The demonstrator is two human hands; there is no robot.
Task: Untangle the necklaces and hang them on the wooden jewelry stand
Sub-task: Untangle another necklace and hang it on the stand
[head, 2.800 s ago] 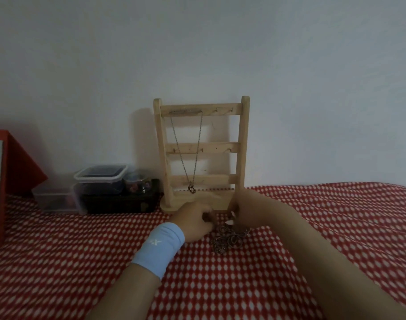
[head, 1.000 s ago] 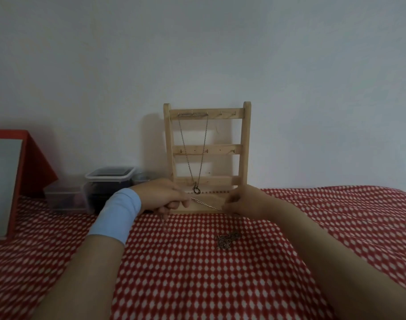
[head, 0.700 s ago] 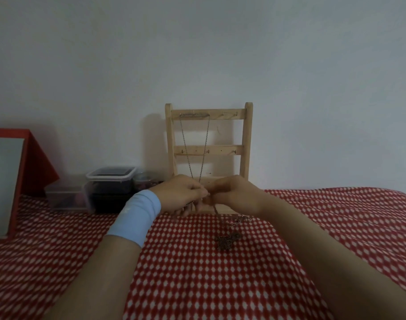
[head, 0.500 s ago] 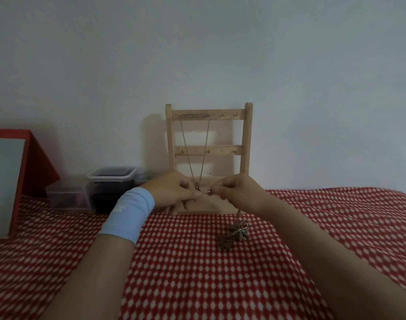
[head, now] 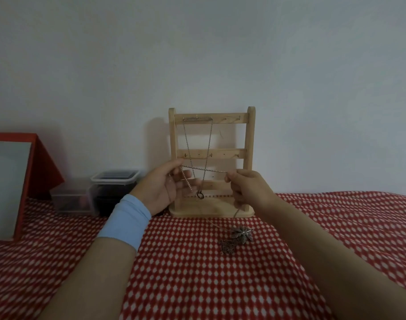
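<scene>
The wooden jewelry stand (head: pixel 250 144) stands against the wall, with one ring-pendant necklace (head: pixel 199 195) hanging from its top rail. My left hand (head: pixel 165 188) and my right hand (head: pixel 248 188) hold a thin chain (head: pixel 206 169) stretched level between them, in front of the stand's lower rails. Part of this chain dangles from my left fingers. Another part drops from my right hand to a leaf-shaped pendant (head: pixel 242 233) lying on the red checked cloth. A small bunch of tangled chain (head: pixel 227 247) lies beside that pendant.
Clear plastic boxes (head: pixel 114 181) sit left of the stand by the wall. A red-framed board (head: pixel 24 176) leans at the far left. The red checked cloth (head: pixel 197 273) covers the whole surface. A blue wristband (head: pixel 126 220) is on my left wrist.
Both hands rose from the tangled pile and drew apart, pulling a length of chain taut between them. The leaf pendant has come out of the pile and lies beside it.
</scene>
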